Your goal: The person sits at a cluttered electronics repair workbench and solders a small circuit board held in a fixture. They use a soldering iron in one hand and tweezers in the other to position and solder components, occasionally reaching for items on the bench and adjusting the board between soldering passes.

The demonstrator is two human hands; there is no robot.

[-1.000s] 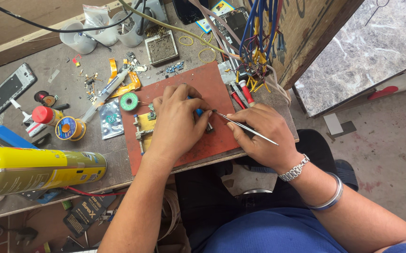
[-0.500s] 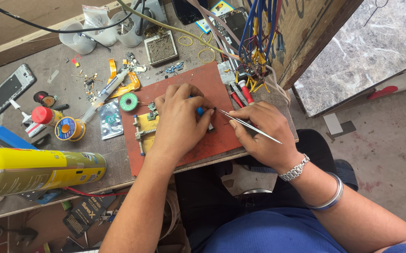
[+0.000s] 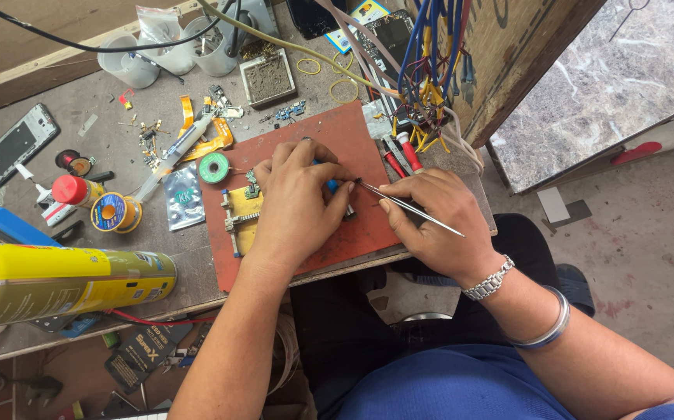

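Tweezers (image 3: 411, 208), thin, pointed and of bare metal, sit in my right hand (image 3: 438, 225); that grip is closed on their shaft, with the tips angled up and left. The tips meet a small blue part (image 3: 331, 186) at the fingertips of my left hand (image 3: 298, 204). My left grip is pinched shut on this blue part, though my fingers hide most of it.

Both hands work over a rust-red rectangular work mat (image 3: 306, 249) lying on the grey tabletop (image 3: 80, 155), close to its near edge. My left palm covers part of a yellow metal board holder (image 3: 236, 222) on the mat.

A green roll of tape (image 3: 214, 167) lies at the mat's upper left corner. Left of the mat lie a small silvery foil pouch (image 3: 181, 198) and a spool of solder wire (image 3: 114, 212). A large yellow spray can (image 3: 57, 280) lies on its side at the near left edge. A bundle of blue and yellow wires (image 3: 430, 70) hangs above the mat's far right corner.
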